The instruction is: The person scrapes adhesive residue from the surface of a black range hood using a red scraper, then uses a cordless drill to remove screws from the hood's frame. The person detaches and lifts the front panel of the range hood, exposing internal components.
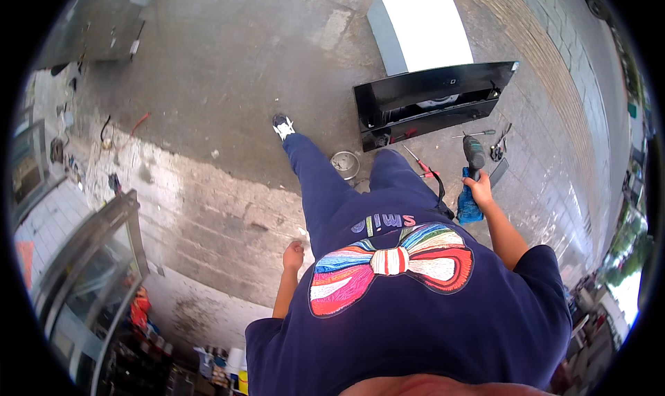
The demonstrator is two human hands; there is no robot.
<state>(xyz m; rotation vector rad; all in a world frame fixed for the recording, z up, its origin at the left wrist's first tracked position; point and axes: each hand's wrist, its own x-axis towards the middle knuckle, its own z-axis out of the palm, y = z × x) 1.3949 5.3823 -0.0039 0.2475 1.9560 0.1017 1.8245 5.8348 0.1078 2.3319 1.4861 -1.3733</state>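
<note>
Left hand (294, 256), lower centre: fingers bent; contents, if any, could not be told. Right hand (479, 188), right of centre: wrapped around the handle of one power drill (474, 150), blue base (469, 208) lowest. Safe handling called for a full grip, trigger finger light, tip clear of the knee (393, 163). Red-handled screwdriver (424, 166): beside that knee. Black appliance (415, 91), upper right of centre, adjoined a white box-shaped body (426, 29). Floor (208, 64): grey, stained, worn. Metal-framed window (137, 233): lower left. Paving (564, 36): upper right.
</note>
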